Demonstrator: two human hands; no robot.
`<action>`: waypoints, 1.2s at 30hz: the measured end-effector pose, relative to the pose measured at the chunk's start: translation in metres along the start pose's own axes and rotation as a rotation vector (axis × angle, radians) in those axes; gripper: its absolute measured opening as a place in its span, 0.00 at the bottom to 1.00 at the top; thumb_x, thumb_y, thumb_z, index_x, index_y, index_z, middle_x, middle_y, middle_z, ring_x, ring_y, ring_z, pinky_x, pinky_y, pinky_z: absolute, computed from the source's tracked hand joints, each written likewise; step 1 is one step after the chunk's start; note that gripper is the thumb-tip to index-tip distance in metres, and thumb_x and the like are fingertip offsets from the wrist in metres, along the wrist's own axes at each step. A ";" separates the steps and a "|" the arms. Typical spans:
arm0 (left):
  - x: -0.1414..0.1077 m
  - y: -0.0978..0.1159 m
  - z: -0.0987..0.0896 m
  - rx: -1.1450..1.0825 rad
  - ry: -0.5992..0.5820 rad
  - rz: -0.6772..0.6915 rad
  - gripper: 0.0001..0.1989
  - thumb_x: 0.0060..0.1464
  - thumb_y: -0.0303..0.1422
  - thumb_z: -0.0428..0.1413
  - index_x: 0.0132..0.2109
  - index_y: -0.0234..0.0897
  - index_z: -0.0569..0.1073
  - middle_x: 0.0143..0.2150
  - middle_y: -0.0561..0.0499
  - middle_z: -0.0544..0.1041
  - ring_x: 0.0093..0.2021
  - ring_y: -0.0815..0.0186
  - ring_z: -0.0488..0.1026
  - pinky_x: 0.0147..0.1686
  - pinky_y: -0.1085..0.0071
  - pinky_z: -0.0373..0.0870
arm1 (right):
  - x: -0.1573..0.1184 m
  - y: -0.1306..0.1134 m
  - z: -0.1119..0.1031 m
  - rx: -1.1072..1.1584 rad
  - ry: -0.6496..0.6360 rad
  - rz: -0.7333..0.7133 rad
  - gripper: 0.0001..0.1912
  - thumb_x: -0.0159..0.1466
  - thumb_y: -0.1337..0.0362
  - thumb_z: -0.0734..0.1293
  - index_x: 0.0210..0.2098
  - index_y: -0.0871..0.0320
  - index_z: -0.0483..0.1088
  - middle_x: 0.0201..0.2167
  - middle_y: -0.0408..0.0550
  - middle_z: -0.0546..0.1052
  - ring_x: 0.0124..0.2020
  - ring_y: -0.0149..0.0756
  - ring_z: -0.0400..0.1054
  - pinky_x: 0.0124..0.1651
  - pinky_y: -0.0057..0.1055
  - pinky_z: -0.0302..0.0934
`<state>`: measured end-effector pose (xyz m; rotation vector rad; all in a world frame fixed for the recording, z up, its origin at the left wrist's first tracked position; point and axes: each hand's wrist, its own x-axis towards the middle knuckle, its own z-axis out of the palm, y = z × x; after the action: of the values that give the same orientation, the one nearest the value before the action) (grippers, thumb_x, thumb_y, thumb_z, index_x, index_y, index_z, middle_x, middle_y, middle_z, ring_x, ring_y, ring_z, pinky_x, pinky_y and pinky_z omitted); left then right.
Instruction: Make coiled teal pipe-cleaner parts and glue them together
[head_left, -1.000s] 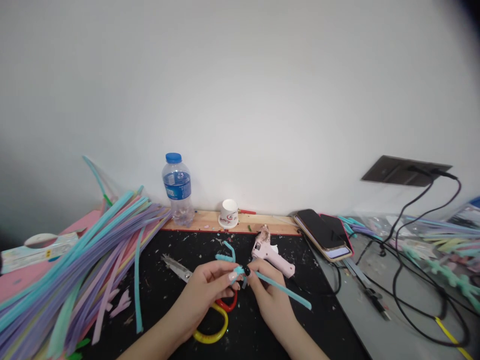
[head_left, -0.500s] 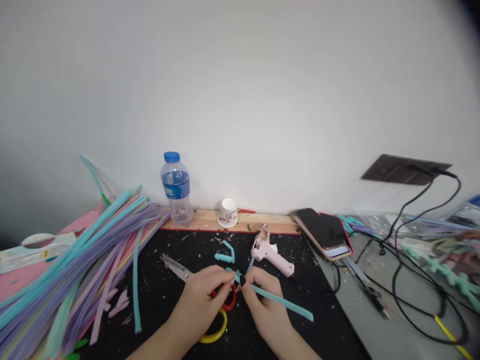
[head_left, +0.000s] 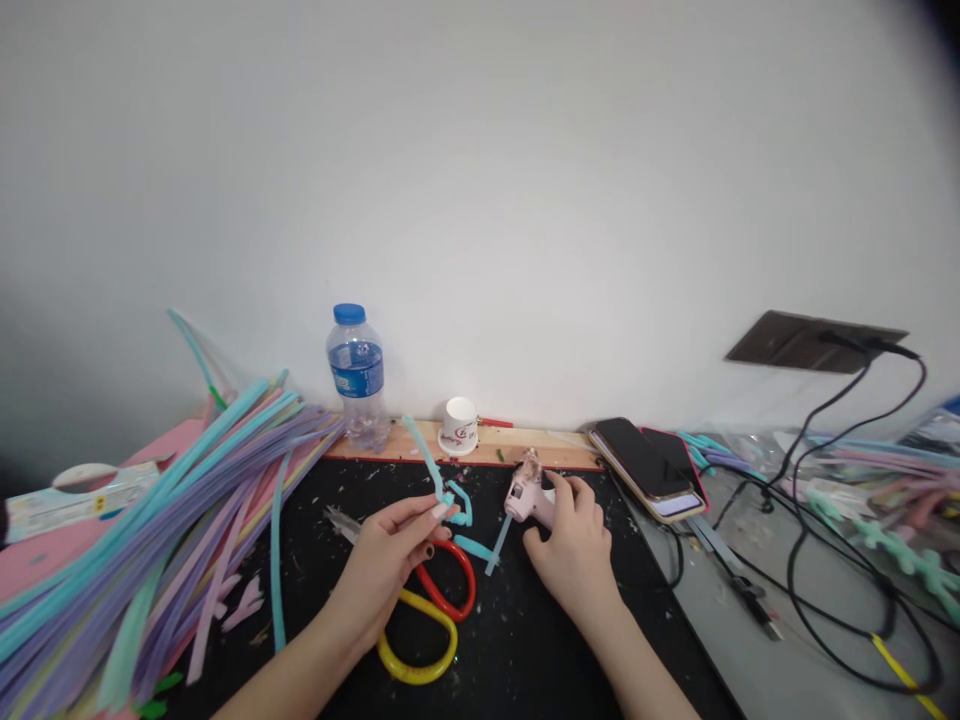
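My left hand (head_left: 401, 540) pinches a light blue pipe cleaner (head_left: 424, 455) between thumb and fingertips; its long end points up and away, and a small bend shows at the fingers. My right hand (head_left: 574, 545) has its fingers curled over the handle of a pale pink hot glue gun (head_left: 528, 497), which lies on the black mat (head_left: 517, 650). A translucent glue stick (head_left: 499, 546) protrudes from the gun's back. Just beyond my left fingertips lies a coiled light blue piece (head_left: 463, 510). Scissors with red and yellow handles (head_left: 417, 680) rest below my left hand, blades partly hidden.
Many pastel pipe cleaners (head_left: 225, 480) are heaped at the left. A water bottle (head_left: 356, 375) and a paper cup (head_left: 459, 425) stand on the wooden strip by the wall. To the right are phones (head_left: 645, 460) and black cables (head_left: 795, 540).
My right hand has let go of the light blue pipe cleaner and moved right onto the glue gun. My left hand has swung the pipe cleaner so its long end points upward.
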<state>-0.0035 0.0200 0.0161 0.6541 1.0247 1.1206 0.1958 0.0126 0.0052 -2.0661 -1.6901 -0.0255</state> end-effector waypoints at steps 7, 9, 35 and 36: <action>0.000 -0.004 -0.002 -0.031 -0.014 -0.037 0.10 0.47 0.29 0.60 0.40 0.35 0.76 0.40 0.45 0.80 0.42 0.64 0.75 0.39 0.76 0.71 | 0.010 0.011 -0.001 -0.006 -0.095 0.025 0.20 0.51 0.68 0.61 0.44 0.60 0.67 0.37 0.56 0.74 0.38 0.52 0.66 0.37 0.40 0.55; 0.000 -0.003 -0.002 -0.017 -0.008 -0.030 0.11 0.48 0.30 0.59 0.41 0.35 0.75 0.40 0.46 0.80 0.44 0.64 0.74 0.40 0.75 0.71 | 0.013 0.012 -0.003 0.139 -0.092 0.022 0.16 0.53 0.68 0.60 0.42 0.59 0.68 0.34 0.53 0.75 0.34 0.46 0.68 0.35 0.35 0.57; 0.003 -0.005 -0.004 0.221 0.130 0.143 0.13 0.43 0.34 0.61 0.39 0.34 0.77 0.31 0.50 0.79 0.33 0.68 0.73 0.35 0.76 0.70 | -0.008 -0.008 -0.004 0.676 -0.279 -0.257 0.07 0.56 0.65 0.63 0.24 0.61 0.69 0.21 0.46 0.73 0.23 0.36 0.66 0.26 0.28 0.61; 0.003 -0.005 -0.004 0.227 0.128 0.145 0.13 0.44 0.34 0.61 0.39 0.34 0.77 0.31 0.50 0.79 0.33 0.68 0.73 0.35 0.76 0.70 | -0.008 -0.008 -0.004 0.676 -0.281 -0.264 0.07 0.56 0.65 0.63 0.23 0.61 0.69 0.21 0.46 0.72 0.23 0.35 0.66 0.27 0.27 0.61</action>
<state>-0.0047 0.0209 0.0090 0.8576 1.2423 1.1941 0.1873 0.0050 0.0095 -1.3834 -1.7921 0.6826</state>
